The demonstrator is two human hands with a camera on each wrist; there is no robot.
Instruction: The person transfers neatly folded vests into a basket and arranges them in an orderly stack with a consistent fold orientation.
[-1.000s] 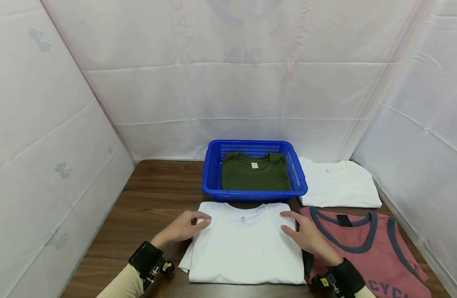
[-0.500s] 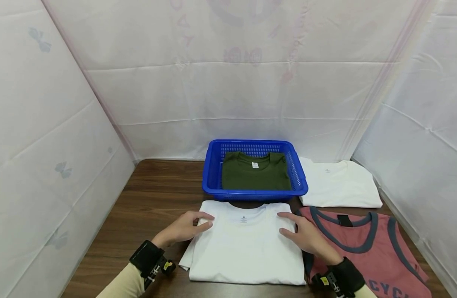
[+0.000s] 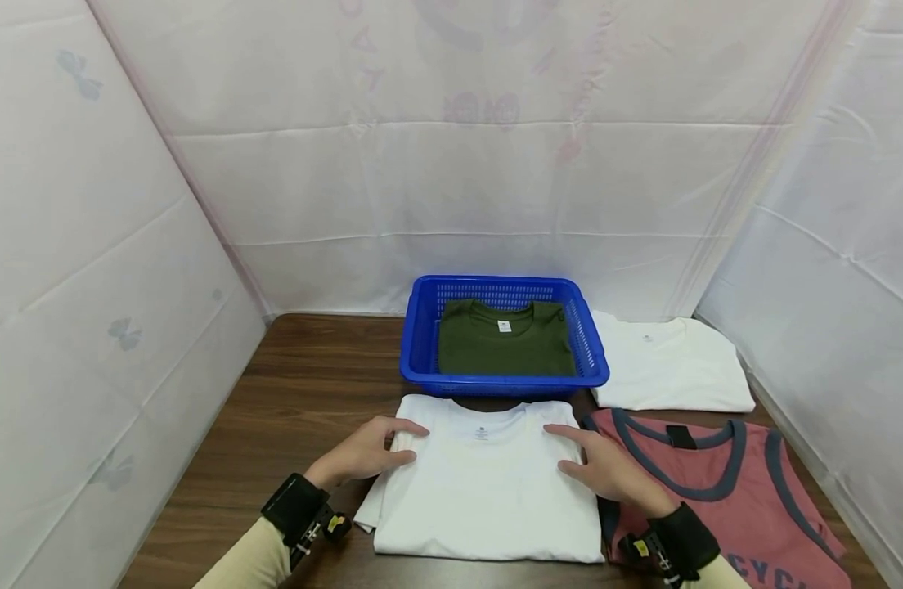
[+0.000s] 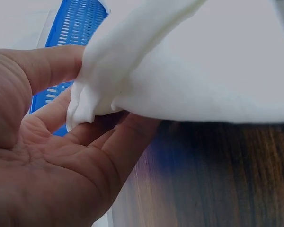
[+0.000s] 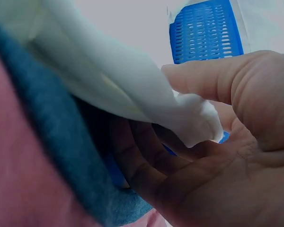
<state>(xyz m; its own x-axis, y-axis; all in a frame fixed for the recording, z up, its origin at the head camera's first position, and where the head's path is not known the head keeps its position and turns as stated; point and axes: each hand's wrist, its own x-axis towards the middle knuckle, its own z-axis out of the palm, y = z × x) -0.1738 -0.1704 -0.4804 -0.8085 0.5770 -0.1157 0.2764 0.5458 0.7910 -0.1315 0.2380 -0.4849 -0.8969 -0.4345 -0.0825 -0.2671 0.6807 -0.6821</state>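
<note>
A folded white T-shirt (image 3: 488, 491) lies flat on the table with its neckline toward the basket. My left hand (image 3: 366, 448) holds its left side near the shoulder. In the left wrist view, the left hand (image 4: 61, 137) has its thumb on top of the folded cloth and its other fingers beneath. Over at the opposite shoulder, my right hand (image 3: 606, 465) holds the other side. The right wrist view shows the right hand (image 5: 217, 156) with its thumb against the top of the white fabric and several fingers tucked underneath.
Behind the shirt stands a blue basket (image 3: 503, 381) with a folded dark green T-shirt (image 3: 506, 348) inside. Another folded white shirt (image 3: 672, 368) lies at the back right. A red shirt with grey trim (image 3: 746, 515) is at the right. White sheeting (image 3: 451, 188) encloses the table (image 3: 275, 425).
Both hands have shifted slightly inward over the white T-shirt's shoulders. The shirt's top edge has risen a little toward the basket.
</note>
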